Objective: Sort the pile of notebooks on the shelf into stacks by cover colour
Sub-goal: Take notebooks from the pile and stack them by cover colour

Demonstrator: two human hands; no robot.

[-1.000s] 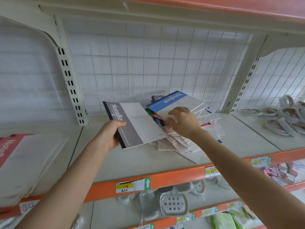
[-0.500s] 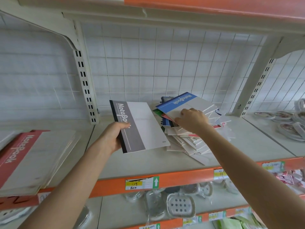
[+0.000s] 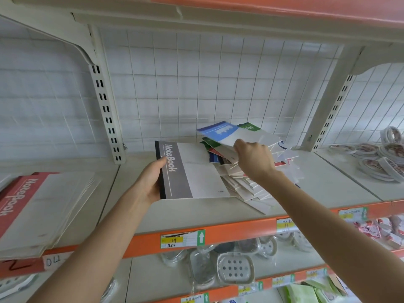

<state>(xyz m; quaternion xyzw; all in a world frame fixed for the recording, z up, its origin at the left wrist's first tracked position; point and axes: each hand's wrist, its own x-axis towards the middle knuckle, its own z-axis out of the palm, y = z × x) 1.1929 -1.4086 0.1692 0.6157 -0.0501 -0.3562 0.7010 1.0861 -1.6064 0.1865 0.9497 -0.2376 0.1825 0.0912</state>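
Nearest, at the left of the shelf [image 3: 328, 184], lies a stack of red notebooks [image 3: 32, 206]. Beyond it the left hand [image 3: 150, 182] grips a grey notebook [image 3: 190, 171] by its black spine, thumb on the cover, just left of the jumbled pile [image 3: 247, 186]. Farther in, the right hand [image 3: 254, 160] pinches the near edge of a blue notebook [image 3: 220, 132] tilted above the pile, with a green notebook [image 3: 251, 127] just behind it

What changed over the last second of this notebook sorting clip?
The right hand, pinching the blue notebook, raised its near edge off the pile, uncovering a green notebook beneath. The left hand still holds the grey notebook beside the pile; the red stack stayed put.
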